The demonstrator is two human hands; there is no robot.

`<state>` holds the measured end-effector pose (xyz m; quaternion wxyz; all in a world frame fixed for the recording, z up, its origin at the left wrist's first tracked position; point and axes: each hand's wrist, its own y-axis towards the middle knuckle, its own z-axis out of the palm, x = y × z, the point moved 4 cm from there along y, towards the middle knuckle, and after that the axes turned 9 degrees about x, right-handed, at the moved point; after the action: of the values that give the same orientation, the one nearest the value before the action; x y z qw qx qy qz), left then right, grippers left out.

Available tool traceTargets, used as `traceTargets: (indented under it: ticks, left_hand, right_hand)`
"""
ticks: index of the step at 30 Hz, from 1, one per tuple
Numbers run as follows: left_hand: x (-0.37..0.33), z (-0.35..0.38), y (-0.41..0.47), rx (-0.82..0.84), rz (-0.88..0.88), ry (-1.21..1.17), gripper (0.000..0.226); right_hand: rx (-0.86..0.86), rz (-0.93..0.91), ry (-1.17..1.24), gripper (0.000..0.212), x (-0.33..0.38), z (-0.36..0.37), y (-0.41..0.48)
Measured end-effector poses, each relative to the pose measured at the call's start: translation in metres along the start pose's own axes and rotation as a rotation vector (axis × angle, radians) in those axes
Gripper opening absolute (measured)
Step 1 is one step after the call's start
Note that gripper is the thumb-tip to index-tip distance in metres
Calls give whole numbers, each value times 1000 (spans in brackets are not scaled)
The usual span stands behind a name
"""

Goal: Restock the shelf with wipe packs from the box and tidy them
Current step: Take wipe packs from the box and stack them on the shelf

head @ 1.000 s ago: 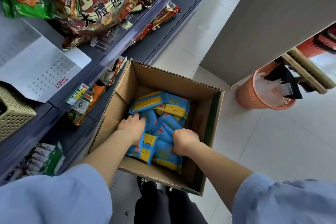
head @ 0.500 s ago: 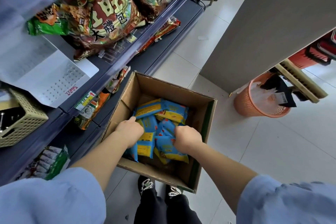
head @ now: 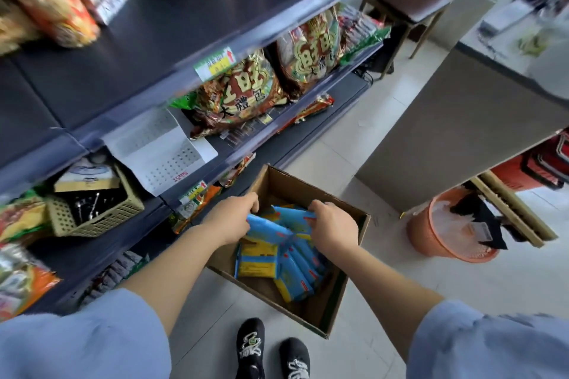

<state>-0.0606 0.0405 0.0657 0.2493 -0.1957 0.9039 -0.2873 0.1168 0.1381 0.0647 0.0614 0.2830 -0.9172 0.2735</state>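
Gripping a fanned bunch of blue-and-yellow wipe packs [head: 278, 241] from either side, the left hand [head: 229, 218] and the right hand [head: 334, 228] were seen over the open cardboard box [head: 295, 188], which stood on the tiled floor just beside the foot of the dark shelf [head: 172, 28]. The fingers of each hand were curled round the upper ends of the packs, the left at the bunch's left edge and the right at its right edge, so that the packs were held between them and hung down into the box. Whether the lowest packs were lifted or lay on the box bottom could not be told. Large red and gold snack bags [head: 243, 95] were stacked on a shelf level above the box, and a woven basket [head: 95, 220] was set further left on the same unit. An orange bin [head: 431, 243] was placed to the right of the box, well apart, near a grey counter [head: 462, 120]. Two black shoes [head: 251, 348] were seen below the box's near corner.
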Motion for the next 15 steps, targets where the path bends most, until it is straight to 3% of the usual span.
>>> traceTargets:
  ticks: [10, 15]
  left_hand:
    - [25, -95, -104, -441, -98, -689, 24]
    - [41, -126, -159, -585, -139, -872, 27]
  right_hand:
    - [-198, -123, 214, 18, 64, -110, -24]
    - [-243, -215, 355, 19, 105, -156, -38]
